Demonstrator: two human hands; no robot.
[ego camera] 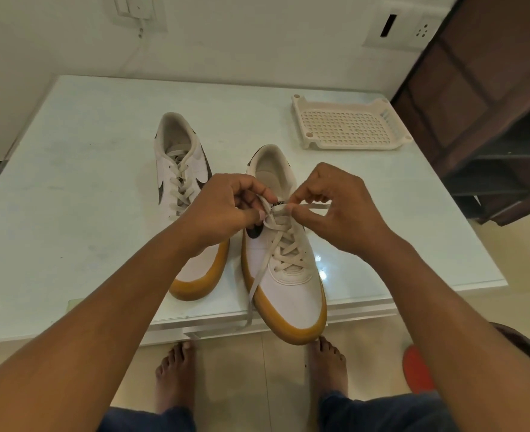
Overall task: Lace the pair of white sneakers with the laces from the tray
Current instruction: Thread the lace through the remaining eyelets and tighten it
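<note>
Pinching the lace [284, 241] at the near sneaker's [285, 269] top eyelets, the left hand [223, 210] and right hand [332, 207] are probably tightening; knotting seems next. The far sneaker [179, 179] is sitting laced, the tray [348, 123] empty.

You get one wide head view, looking steeply down and forward over the table [70, 151], close above your hands, with your feet [173, 375] at the bottom.

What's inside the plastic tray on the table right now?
Nothing shows inside the tray: only its perforated floor is visible, with no laces left. Its near rim hides no more than a thin strip of that floor.
</note>
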